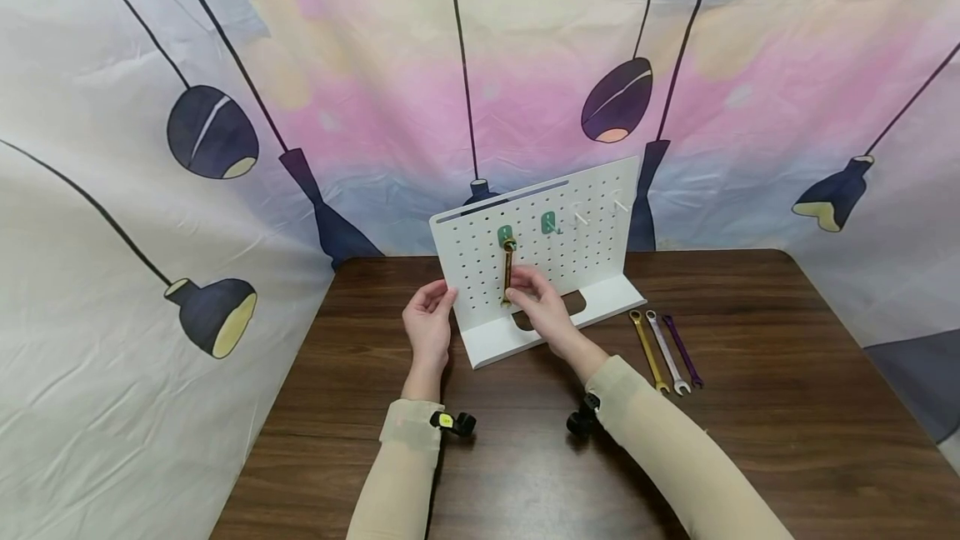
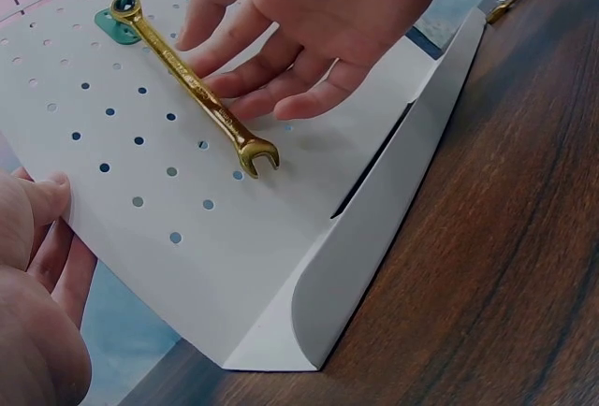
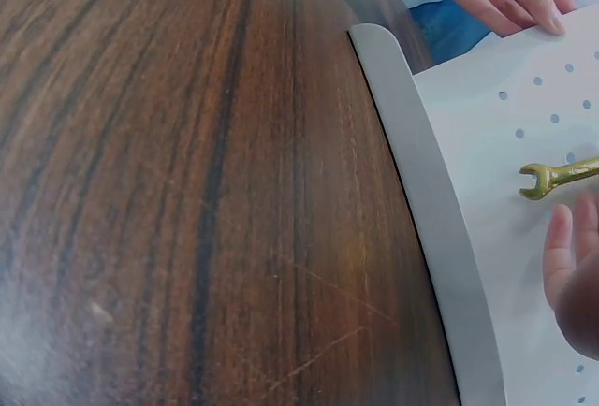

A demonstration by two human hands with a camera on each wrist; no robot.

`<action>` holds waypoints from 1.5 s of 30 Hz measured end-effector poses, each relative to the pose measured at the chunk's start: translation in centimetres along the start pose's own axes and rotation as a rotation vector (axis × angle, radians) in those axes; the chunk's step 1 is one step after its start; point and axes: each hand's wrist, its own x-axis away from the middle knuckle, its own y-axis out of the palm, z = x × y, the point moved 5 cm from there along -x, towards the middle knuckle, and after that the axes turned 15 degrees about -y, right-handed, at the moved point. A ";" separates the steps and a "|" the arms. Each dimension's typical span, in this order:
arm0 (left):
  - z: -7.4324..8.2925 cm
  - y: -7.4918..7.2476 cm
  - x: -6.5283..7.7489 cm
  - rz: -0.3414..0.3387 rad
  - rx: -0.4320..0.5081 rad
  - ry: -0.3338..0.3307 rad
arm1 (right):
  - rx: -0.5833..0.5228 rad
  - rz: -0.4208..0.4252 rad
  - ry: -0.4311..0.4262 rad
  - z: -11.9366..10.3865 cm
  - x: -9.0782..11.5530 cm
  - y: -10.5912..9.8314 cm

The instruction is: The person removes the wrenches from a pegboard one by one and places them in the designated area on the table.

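A gold combination wrench (image 1: 508, 269) hangs by its ring end from a green hook (image 2: 117, 27) on a white pegboard (image 1: 480, 273). Its open jaw points down in the left wrist view. My left hand (image 1: 429, 323) pinches the board's left edge, thumb in front and fingers behind. Beside the wrench's lower half is my right hand (image 1: 546, 311); in the left wrist view its fingers are loosely spread and do not wrap round the shaft. Whether a fingertip touches the wrench I cannot tell.
A second green hook (image 1: 550, 223) and two white hooks (image 1: 581, 216) sit further right on the board. On the brown table (image 1: 750, 440), right of the board's base, lie a gold wrench (image 1: 649, 352), a silver wrench (image 1: 667, 352) and a purple wrench (image 1: 683, 352). A printed cloth (image 1: 420, 107) hangs behind.
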 end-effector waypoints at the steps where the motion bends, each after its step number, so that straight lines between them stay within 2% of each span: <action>1: 0.0 0.0 0.0 0.002 0.001 0.000 | 0.003 0.000 0.008 0.0 0.0 0.0; 12: 0.3 0.0 -0.2 -0.004 0.003 0.009 | 0.037 0.032 0.039 0.4 0.4 -0.1; 21: 0.3 -0.4 0.0 0.015 -0.020 0.013 | -0.017 0.056 0.038 0.6 1.1 -0.1; 30: 0.5 -0.3 -0.1 0.013 -0.019 0.019 | -0.091 0.150 0.074 0.0 2.8 -0.5; 33: 0.4 -0.3 -0.2 0.025 -0.017 0.017 | -0.085 0.124 0.072 -0.4 3.1 -0.5; 40: 0.3 0.0 0.4 0.036 -0.014 -0.025 | -0.045 0.025 0.126 -1.3 4.1 -1.4; 45: 1.6 0.6 1.5 0.019 -0.006 -0.007 | -0.018 -0.026 0.124 -2.5 4.2 -2.2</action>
